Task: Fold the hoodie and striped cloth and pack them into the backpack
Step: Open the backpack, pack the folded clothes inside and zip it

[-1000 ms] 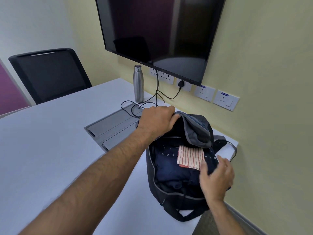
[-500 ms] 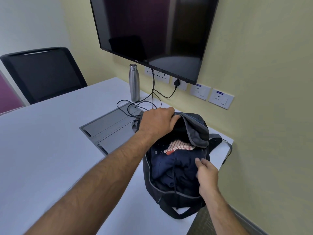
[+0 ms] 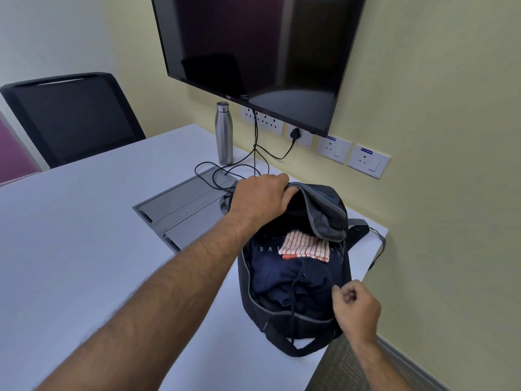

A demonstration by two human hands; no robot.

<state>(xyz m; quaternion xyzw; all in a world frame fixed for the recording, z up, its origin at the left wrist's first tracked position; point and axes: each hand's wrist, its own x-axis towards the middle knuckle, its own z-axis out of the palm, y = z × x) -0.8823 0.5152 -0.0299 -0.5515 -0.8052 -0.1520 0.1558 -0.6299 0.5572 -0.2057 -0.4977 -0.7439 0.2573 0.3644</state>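
A black backpack (image 3: pixel 284 328) lies open on the white table's near right corner. Inside it lies the folded navy hoodie (image 3: pixel 282 277), its drawstring trailing toward me. The folded red-and-white striped cloth (image 3: pixel 306 245) rests on top of the hoodie, partly under the flap. My left hand (image 3: pixel 259 198) grips the backpack's grey-lined top flap (image 3: pixel 327 215) and holds it up. At the backpack's right rim my right hand (image 3: pixel 356 306) has its fingers curled, thumb and forefinger pinching at the zip edge.
A steel bottle (image 3: pixel 224 134) stands by the wall, with black cables (image 3: pixel 225 173) looping onto a grey panel (image 3: pixel 180 204) set in the table. A black chair (image 3: pixel 73 117) stands at far left. A TV (image 3: pixel 253 52) and wall sockets (image 3: pixel 366 160) are behind. The table edge runs just right of the backpack.
My right hand has let go of the striped cloth, which now lies inside on the hoodie, and slid down the backpack's right rim toward me. My left hand keeps hold of the flap.
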